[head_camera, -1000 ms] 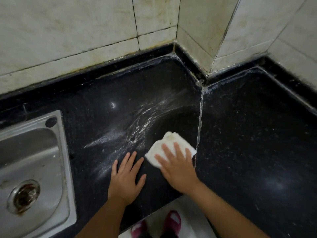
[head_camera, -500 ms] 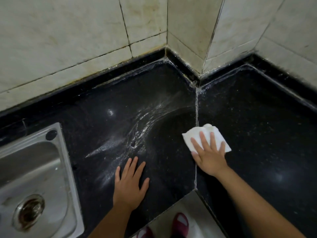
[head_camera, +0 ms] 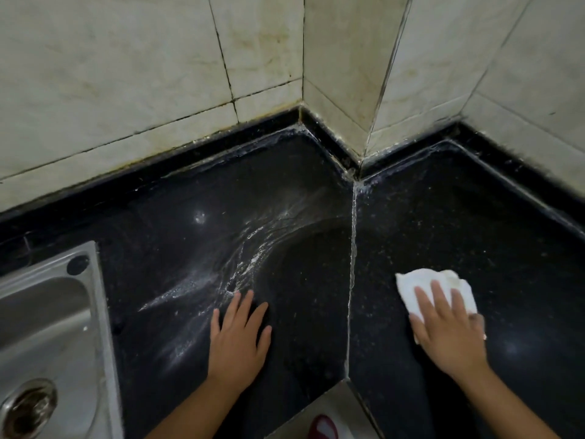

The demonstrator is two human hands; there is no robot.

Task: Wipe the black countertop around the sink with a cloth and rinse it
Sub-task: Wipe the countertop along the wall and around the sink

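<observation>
A black countertop (head_camera: 459,223) wraps around an inner corner, split by a pale seam down the middle. White streaks of residue (head_camera: 240,264) curve across its left slab. My right hand (head_camera: 446,331) presses flat, fingers straight, on a crumpled white cloth (head_camera: 421,280) lying on the right slab, right of the seam. Flat on the left slab rests my left hand (head_camera: 237,340), fingers spread, holding nothing, just below the streaks. A steel sink (head_camera: 53,337) with a drain sits at the far left.
Stained cream wall tiles (head_camera: 158,74) rise behind a low black upstand (head_camera: 326,144) along the counter's back. The counter's front edge angles inward at the bottom, where floor and a red shoe (head_camera: 323,429) show.
My right hand slid the cloth to the right, from the left slab across the seam onto the right slab. The left hand stayed in place.
</observation>
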